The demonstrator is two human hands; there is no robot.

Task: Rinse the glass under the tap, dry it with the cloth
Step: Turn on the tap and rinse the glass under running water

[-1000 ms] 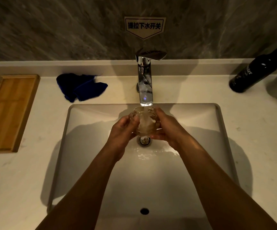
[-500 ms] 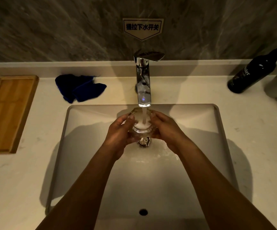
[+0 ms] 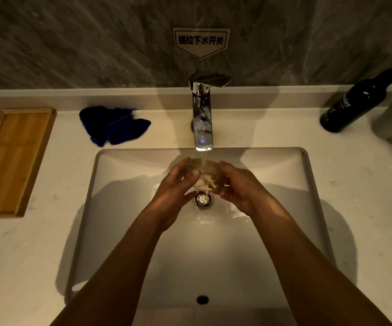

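From the head camera, I'm holding the glass (image 3: 205, 178) right under the tap (image 3: 203, 123), and the water is running straight down onto it. My left hand (image 3: 178, 184) is wrapping around the glass from one side, fingers curled and gripping it. My right hand (image 3: 239, 187) is cupping the other side, gripping it too. The glass is sitting between both palms, above the drain (image 3: 203, 199) of the sink (image 3: 307, 180), and water is spilling off it into the basin.

So I'm judging that I'm in the rinsing step, and the drying is not yet begun. The blue cloth (image 3: 113, 125) is lying crumpled on the surface (image 3: 359, 208), behind the sink's left corner and well apart from my hands. Beside it, further left, a wooden tray (image 3: 11, 161) is resting.

Next, I'm thinking, I'm needing to tip the water out, shut off the tap, and free my left hand to reach back for that cloth while my right is keeping a firm grip. Wet glass is slippery, so I'm minding my hold over the hard basin.
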